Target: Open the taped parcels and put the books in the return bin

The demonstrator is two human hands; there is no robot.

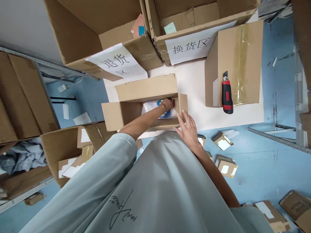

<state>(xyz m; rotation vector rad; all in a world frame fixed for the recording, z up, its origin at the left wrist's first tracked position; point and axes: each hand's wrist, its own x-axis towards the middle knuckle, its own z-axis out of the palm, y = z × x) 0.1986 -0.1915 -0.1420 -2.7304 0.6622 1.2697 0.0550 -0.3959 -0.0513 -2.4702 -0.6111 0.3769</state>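
Note:
An open cardboard box (145, 89) with its flaps raised stands on the white tabletop in front of me. Inside it lies a blue-and-yellow package (165, 114) together with whitish plastic wrapping (149, 106). My left hand (167, 104) reaches down into the box, its fingers curled in at the right end of the package. What those fingertips grip, if anything, is hidden. My right hand (189, 129) rests against the box's near right corner with its fingers spread, touching the outside of the right flap.
A closed, taped carton (250, 64) stands at the right, with a red-and-black utility knife (227, 97) on it. Two large open boxes with paper signs (119, 61) line the back. Small parcels (225, 165) lie on the blue floor; another open carton (52, 142) holds several at left.

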